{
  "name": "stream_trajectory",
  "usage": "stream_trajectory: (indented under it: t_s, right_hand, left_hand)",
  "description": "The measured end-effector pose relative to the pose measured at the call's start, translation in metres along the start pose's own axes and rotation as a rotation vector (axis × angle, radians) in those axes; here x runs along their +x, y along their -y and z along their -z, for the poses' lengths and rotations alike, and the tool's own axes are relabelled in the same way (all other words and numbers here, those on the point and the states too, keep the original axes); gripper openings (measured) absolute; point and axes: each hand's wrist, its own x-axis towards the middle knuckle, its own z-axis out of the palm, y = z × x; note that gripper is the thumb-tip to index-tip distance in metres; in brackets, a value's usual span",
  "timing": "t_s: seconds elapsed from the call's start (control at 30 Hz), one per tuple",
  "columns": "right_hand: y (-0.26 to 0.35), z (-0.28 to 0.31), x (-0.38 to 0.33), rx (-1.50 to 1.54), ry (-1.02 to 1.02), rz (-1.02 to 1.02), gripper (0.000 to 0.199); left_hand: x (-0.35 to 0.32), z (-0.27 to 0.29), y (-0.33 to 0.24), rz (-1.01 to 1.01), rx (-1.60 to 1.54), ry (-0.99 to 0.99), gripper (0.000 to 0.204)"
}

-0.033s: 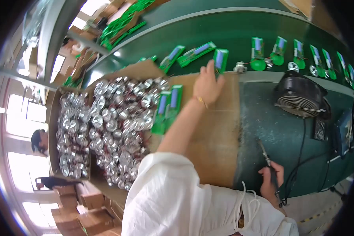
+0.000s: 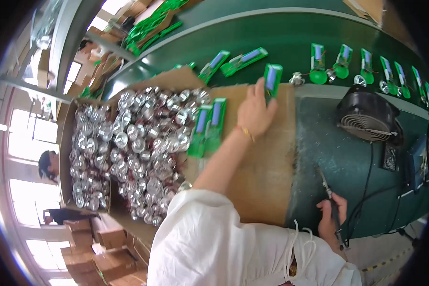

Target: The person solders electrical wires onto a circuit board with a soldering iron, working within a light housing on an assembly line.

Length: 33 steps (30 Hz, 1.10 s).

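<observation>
My left hand [image 2: 255, 113] reaches to the conveyor's near edge, its fingers closed on the lower end of a green plastic housing [image 2: 272, 78] with a blue-violet cylinder in it. Lower right, my right hand [image 2: 327, 220] grips a soldering iron [image 2: 336, 213] by its dark handle, the tip pointing away over the green bench. Two more such housings [image 2: 217, 119] lie on the cardboard sheet [image 2: 262, 176], left of my left forearm. Beside them is a heap of shiny silver cup-shaped parts [image 2: 148, 143] with reddish wires among them.
Across the back runs a green conveyor [image 2: 291, 35]. Along it lie several green housings [image 2: 318, 57], some wired to silver cups. A black fan [image 2: 367, 114] with a round grille stands at right, with cables [image 2: 367, 186] nearby. Cardboard boxes [image 2: 114, 262] are stacked lower left; other people are farther off.
My left hand has drawn the green housing slightly toward me, off the conveyor's edge. The whole view has shifted a little. My right hand keeps its hold on the soldering iron.
</observation>
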Motion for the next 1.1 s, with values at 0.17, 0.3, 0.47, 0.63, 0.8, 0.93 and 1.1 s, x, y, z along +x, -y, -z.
stream_trajectory:
  t_s: [0.17,0.3,0.47,0.63,0.8,0.93,1.1]
  right_hand:
    - [-0.002,-0.01,0.002,-0.025,0.003,0.103,0.022]
    - [-0.011,-0.01,0.001,-0.018,-0.032,0.163,0.022]
    - [-0.015,-0.008,0.0,-0.014,-0.072,0.223,0.023]
    - [-0.012,-0.013,0.002,-0.009,-0.066,0.247,0.024]
    - [-0.011,-0.014,0.002,0.011,-0.057,0.252,0.024]
    - [-0.013,-0.012,0.003,0.008,-0.062,0.254,0.025]
    - [-0.013,-0.012,0.003,0.008,-0.059,0.258,0.025]
  left_hand:
    - [-0.128,0.063,-0.049,0.406,-0.154,0.441,0.068]
    - [-0.173,0.082,-0.031,0.137,-0.095,-0.111,0.056]
    - [-0.163,0.141,0.068,0.278,0.268,-0.259,0.033]
    - [-0.157,0.132,0.093,0.268,0.512,-0.097,0.045]
    - [-0.16,0.136,0.122,0.34,0.536,-0.099,0.034]
    - [-0.162,0.138,0.112,0.379,0.606,-0.009,0.047]
    - [-0.167,0.14,0.108,0.346,0.727,0.015,0.053]
